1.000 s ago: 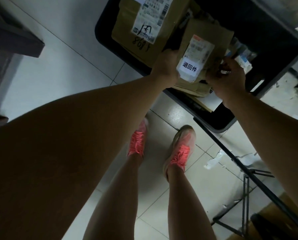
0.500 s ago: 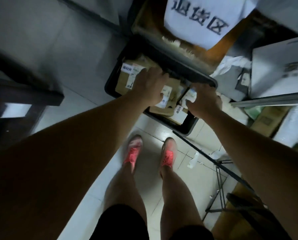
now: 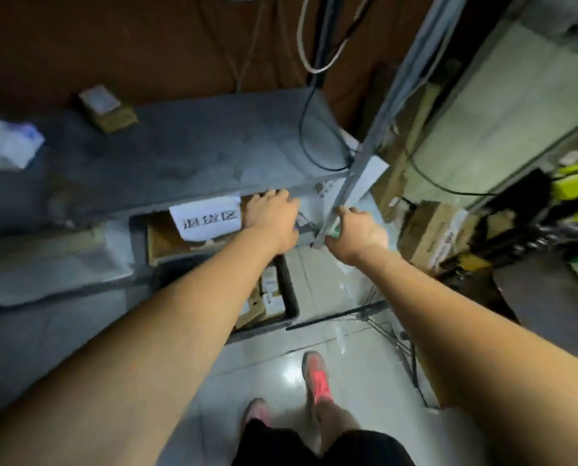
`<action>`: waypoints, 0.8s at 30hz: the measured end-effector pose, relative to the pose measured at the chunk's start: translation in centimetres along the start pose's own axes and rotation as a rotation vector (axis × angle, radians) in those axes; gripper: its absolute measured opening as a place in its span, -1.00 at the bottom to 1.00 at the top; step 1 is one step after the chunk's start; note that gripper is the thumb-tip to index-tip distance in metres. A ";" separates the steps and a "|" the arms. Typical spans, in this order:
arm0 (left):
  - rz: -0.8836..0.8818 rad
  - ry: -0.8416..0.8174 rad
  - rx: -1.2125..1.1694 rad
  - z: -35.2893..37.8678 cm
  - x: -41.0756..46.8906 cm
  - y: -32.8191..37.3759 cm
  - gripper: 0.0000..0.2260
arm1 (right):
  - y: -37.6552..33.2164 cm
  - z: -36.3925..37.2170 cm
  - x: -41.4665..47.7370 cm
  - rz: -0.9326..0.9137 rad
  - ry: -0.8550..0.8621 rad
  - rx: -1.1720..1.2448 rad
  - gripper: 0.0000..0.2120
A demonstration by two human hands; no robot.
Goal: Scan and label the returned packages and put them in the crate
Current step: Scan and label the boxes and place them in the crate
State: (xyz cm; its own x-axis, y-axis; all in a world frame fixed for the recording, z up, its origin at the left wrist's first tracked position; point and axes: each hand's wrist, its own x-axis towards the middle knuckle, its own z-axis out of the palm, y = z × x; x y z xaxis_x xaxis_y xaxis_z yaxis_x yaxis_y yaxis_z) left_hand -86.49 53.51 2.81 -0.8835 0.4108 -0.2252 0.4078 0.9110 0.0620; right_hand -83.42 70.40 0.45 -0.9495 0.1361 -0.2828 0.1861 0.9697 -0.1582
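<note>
Two hands that lay on the packages (image 3: 270,290) in the black crate (image 3: 291,297) half a second ago are now lifted out of it, up at the front edge of the grey table (image 3: 196,156), whose top has come into view. Just right of the paper sign (image 3: 207,222), the left hand (image 3: 272,218) has fairly straight fingers, tips at the table edge, grasping nothing. The crate lies nearer and lower, under the left forearm, apart from both hands. Farther right, the right hand (image 3: 359,230) is curled beside the metal post (image 3: 348,193); blur hides whether it holds anything.
</note>
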 end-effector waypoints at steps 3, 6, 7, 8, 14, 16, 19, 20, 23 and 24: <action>0.149 0.054 0.043 -3.8 0.3 6.5 -0.56 | 5.5 -4.1 -4.9 0.143 0.087 0.059 -0.47; 0.300 0.085 0.077 -6.3 0.0 14.1 -0.52 | 11.7 -7.4 -10.3 0.294 0.160 0.066 -0.44; 0.347 0.091 0.090 -6.8 -0.3 16.8 -0.51 | 13.8 -8.3 -12.2 0.344 0.181 0.079 -0.44; 0.395 0.096 0.099 -7.1 -0.7 19.4 -0.51 | 15.9 -9.0 -14.1 0.393 0.203 0.094 -0.46; 0.658 0.088 0.154 -7.4 -4.8 34.2 -0.48 | 27.5 -10.6 -26.1 0.617 0.268 0.170 -0.39; 0.707 0.077 0.155 -7.4 -6.3 38.6 -0.46 | 31.0 -10.5 -29.7 0.674 0.291 0.200 -0.40; 0.761 0.069 0.173 -7.2 -8.5 44.7 -0.46 | 35.9 -10.2 -34.8 0.745 0.325 0.271 -0.40; 0.776 0.074 0.182 -7.2 -8.9 46.5 -0.47 | 37.4 -10.1 -36.1 0.762 0.330 0.288 -0.40; 0.791 0.092 0.213 -6.9 -9.3 51.2 -0.48 | 41.6 -9.9 -38.7 0.800 0.348 0.315 -0.40; 0.789 0.091 0.228 -6.9 -9.1 52.5 -0.48 | 42.9 -9.8 -39.2 0.813 0.348 0.322 -0.40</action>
State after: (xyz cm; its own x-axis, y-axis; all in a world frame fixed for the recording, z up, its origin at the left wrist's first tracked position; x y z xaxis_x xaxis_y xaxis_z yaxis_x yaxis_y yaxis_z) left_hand -58.60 97.88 14.80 -0.3289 0.9370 -0.1179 0.9443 0.3275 -0.0318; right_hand -40.74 108.64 14.05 -0.5098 0.8503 -0.1308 0.8366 0.4546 -0.3057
